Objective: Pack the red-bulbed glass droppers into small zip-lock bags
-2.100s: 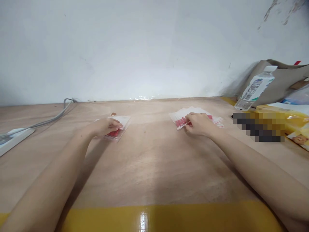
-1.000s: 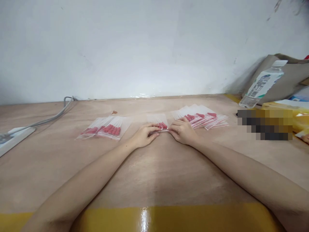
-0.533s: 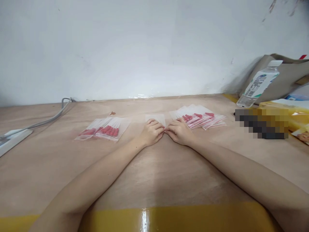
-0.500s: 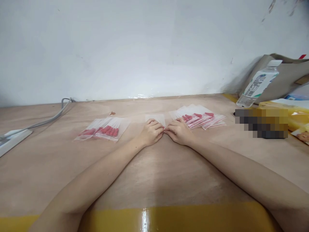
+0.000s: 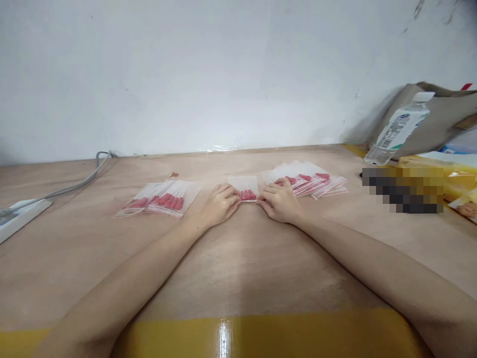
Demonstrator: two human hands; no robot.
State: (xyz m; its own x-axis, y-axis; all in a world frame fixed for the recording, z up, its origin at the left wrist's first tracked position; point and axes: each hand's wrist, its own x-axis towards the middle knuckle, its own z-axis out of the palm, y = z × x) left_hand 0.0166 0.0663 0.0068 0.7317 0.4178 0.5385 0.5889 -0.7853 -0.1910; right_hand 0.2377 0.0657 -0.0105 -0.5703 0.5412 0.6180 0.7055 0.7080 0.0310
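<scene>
A small clear zip bag (image 5: pixel 242 182) lies flat on the table between my hands, with several red tapered pieces (image 5: pixel 248 194) in a row along its near edge. My left hand (image 5: pixel 224 204) pinches the bag's near left corner, fingers curled. At the near right corner, the thumb and fingers of my right hand (image 5: pixel 278 201) are closed on the same bag. Just beyond my right hand, a fanned stack of zip bags (image 5: pixel 316 185) holds similar red pieces. To the left of my left hand rests another group of filled bags (image 5: pixel 164 199).
A plastic bottle (image 5: pixel 400 129) leans against a grey-brown bag (image 5: pixel 439 119) at the back right, near yellow packaging (image 5: pixel 458 171) and a blurred-out dark object. A grey cable (image 5: pixel 74 185) runs to a white power strip (image 5: pixel 26 216) at left. The wall closes off the far edge.
My left hand has slid left along the bag's near edge, away from my right hand, uncovering the red pieces. My right hand has barely shifted.
</scene>
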